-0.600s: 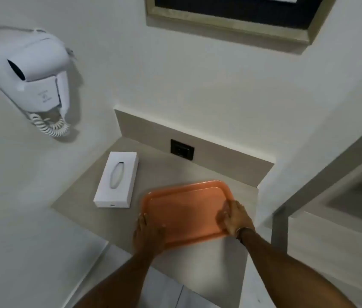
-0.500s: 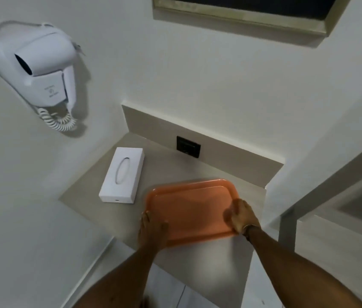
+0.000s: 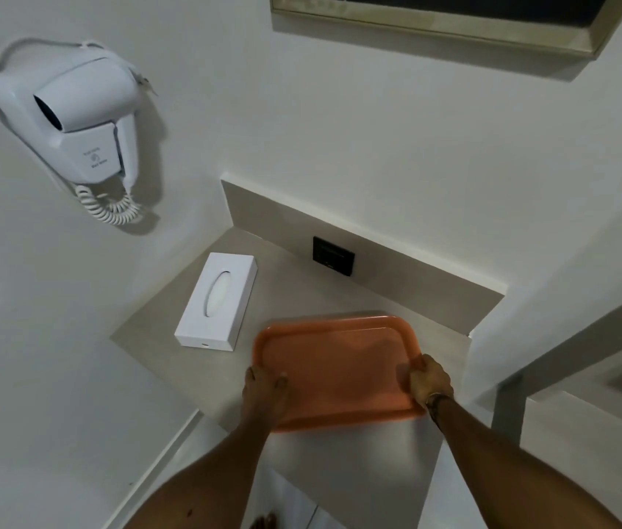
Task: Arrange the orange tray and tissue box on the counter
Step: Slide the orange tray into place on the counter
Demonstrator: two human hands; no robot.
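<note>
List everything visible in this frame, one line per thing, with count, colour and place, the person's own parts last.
orange tray: 1, orange, on the counter near its front edge, held at both short ends
tissue box: 1, white, on the counter left of the tray, apart from it
counter: 1, beige, set in the wall corner
wall socket: 1, black, on the backsplash behind the counter
hair dryer: 1, white, wall-mounted upper left, coiled cord hanging below
frame: 1, pale gold edge, top of wall, partly cut off
left hand: 1, gripping the tray's left end
right hand: 1, gripping the tray's right end
</note>
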